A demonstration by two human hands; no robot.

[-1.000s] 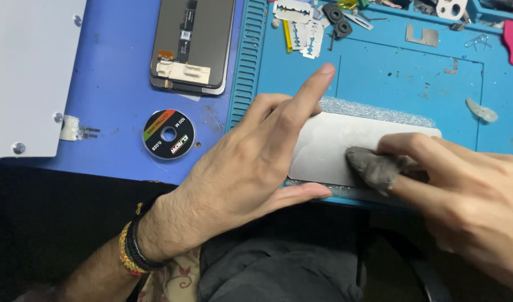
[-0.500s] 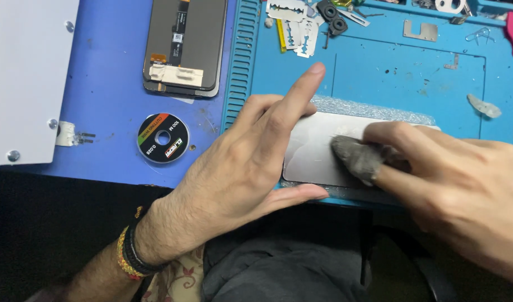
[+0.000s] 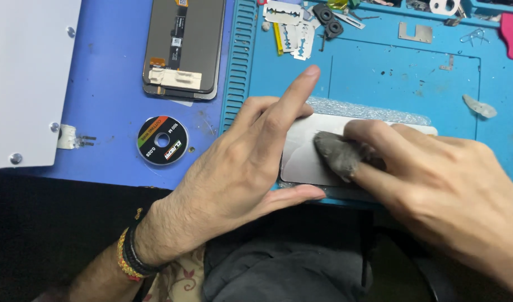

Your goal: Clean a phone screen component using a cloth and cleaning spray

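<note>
A flat pale grey panel (image 3: 301, 159) lies on a strip of bubble wrap (image 3: 374, 112) near the front edge of the blue work mat (image 3: 379, 72). My left hand (image 3: 245, 168) rests spread over the panel's left end, pinning it between thumb and fingers, index finger pointing up. My right hand (image 3: 441, 184) presses a small dark grey cloth wad (image 3: 335, 151) onto the panel's middle with its fingertips. Most of the panel's right part is hidden under my right hand.
A phone display assembly (image 3: 181, 47) lies face down at the upper left of the mat. A small round spool (image 3: 162, 140) sits below it. Razor blades (image 3: 293, 28), black rings (image 3: 329, 19), a metal bracket (image 3: 416, 32) lie along the far edge. A white board (image 3: 27, 72) covers the left.
My right hand has slid the cloth wad leftward along the panel. My left hand has stayed in place.
</note>
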